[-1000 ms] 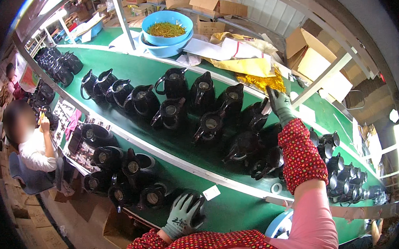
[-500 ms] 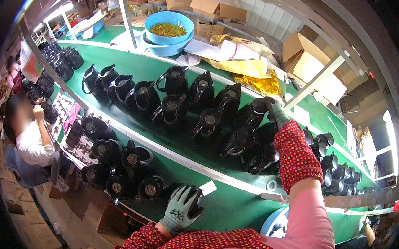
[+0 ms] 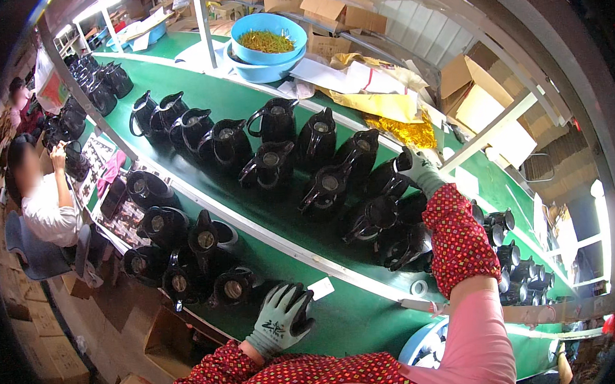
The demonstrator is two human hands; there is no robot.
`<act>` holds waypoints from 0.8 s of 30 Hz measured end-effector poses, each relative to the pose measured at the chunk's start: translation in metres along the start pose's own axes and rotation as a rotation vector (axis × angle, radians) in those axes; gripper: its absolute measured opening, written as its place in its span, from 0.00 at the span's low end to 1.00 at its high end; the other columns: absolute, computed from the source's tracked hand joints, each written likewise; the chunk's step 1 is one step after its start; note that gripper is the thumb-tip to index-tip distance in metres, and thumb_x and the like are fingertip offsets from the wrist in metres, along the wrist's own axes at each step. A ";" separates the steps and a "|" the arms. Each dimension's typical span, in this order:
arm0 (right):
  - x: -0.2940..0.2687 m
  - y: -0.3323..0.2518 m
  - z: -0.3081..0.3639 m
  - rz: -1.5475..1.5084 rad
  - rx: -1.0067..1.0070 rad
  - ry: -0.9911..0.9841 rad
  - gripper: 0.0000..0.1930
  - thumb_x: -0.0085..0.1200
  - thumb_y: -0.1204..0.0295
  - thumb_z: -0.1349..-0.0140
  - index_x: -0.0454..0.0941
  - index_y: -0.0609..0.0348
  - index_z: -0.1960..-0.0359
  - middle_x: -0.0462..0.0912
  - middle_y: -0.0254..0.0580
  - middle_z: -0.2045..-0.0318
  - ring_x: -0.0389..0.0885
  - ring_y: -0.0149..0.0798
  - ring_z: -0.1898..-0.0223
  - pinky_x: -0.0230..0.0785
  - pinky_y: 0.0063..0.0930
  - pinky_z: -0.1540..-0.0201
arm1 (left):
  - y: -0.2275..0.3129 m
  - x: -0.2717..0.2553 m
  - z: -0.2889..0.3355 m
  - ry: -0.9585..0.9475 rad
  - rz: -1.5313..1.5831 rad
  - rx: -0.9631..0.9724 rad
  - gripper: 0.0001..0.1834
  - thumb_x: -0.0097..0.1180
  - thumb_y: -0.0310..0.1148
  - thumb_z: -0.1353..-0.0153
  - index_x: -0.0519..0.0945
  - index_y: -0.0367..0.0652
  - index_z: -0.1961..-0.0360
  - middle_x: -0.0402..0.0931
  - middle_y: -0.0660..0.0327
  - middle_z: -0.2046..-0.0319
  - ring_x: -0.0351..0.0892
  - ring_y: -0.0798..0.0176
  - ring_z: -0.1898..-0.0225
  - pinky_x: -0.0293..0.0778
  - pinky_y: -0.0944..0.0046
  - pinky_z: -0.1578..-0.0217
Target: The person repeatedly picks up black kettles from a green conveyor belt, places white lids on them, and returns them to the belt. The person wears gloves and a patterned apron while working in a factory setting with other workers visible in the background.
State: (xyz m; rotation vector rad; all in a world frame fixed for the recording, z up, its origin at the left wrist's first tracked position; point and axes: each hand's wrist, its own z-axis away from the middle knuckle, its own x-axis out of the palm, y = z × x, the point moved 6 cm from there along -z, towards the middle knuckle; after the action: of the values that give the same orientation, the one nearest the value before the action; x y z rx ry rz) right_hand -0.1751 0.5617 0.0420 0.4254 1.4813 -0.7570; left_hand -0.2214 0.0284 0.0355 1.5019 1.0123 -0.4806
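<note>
My left hand (image 3: 280, 322), in a grey-green glove with a red patterned sleeve cover, lies with spread fingers over the top of a black jug (image 3: 305, 320) at the near edge of the green belt (image 3: 357, 315). My right hand (image 3: 420, 174), gloved the same way, reaches across the belt and grips a black jug (image 3: 390, 180) in the far row. Several more black jugs (image 3: 272, 164) with handles and round lids stand in rows along the belt.
Stacked blue bowls (image 3: 269, 41) holding greenish pieces sit at the far end, with papers and yellow foil (image 3: 401, 127) beside them. A metal rail (image 3: 268, 231) divides the belt. Another person (image 3: 46, 201) sits at the left. Cardboard boxes (image 3: 338, 8) line the back.
My right hand has drawn slightly nearer and lower onto the far-row jug. My left hand stays on the jug at the near edge.
</note>
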 end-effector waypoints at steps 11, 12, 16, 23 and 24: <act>0.005 -0.008 -0.003 0.325 -0.264 -0.131 0.47 0.70 0.53 0.56 0.65 0.40 0.30 0.65 0.59 0.35 0.70 0.66 0.38 0.67 0.53 0.36 | -0.001 0.000 0.000 -0.020 0.012 -0.015 0.38 0.67 0.48 0.47 0.72 0.48 0.35 0.68 0.48 0.38 0.65 0.42 0.36 0.59 0.39 0.33; -0.001 -0.015 -0.003 0.317 -0.243 -0.135 0.44 0.69 0.52 0.54 0.66 0.40 0.31 0.69 0.59 0.38 0.72 0.64 0.39 0.68 0.52 0.38 | -0.001 0.000 0.001 -0.016 -0.003 -0.021 0.39 0.68 0.48 0.49 0.72 0.46 0.36 0.68 0.47 0.38 0.65 0.41 0.36 0.60 0.39 0.33; -0.011 0.013 -0.009 0.232 0.070 -0.063 0.43 0.58 0.37 0.46 0.67 0.45 0.32 0.76 0.59 0.42 0.74 0.64 0.40 0.69 0.49 0.40 | 0.001 0.001 -0.001 0.011 -0.013 0.008 0.40 0.72 0.47 0.53 0.74 0.44 0.39 0.68 0.45 0.38 0.66 0.39 0.36 0.61 0.37 0.34; -0.027 -0.030 -0.001 0.244 0.061 -0.137 0.54 0.52 0.26 0.50 0.67 0.59 0.32 0.74 0.61 0.38 0.75 0.56 0.38 0.67 0.44 0.36 | -0.004 0.002 0.003 0.002 0.008 -0.024 0.38 0.67 0.48 0.47 0.73 0.46 0.36 0.68 0.48 0.38 0.65 0.42 0.36 0.60 0.39 0.33; -0.027 -0.031 -0.002 0.215 0.062 -0.164 0.54 0.53 0.27 0.51 0.66 0.59 0.32 0.72 0.61 0.36 0.74 0.56 0.37 0.66 0.44 0.35 | -0.004 0.003 0.003 0.001 0.008 -0.025 0.38 0.67 0.48 0.47 0.73 0.47 0.36 0.68 0.48 0.38 0.65 0.42 0.36 0.60 0.40 0.33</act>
State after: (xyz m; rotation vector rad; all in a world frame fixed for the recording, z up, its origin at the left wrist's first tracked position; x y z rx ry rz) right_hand -0.1957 0.5461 0.0742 0.5470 1.2397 -0.6513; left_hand -0.2227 0.0264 0.0305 1.4837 1.0098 -0.4603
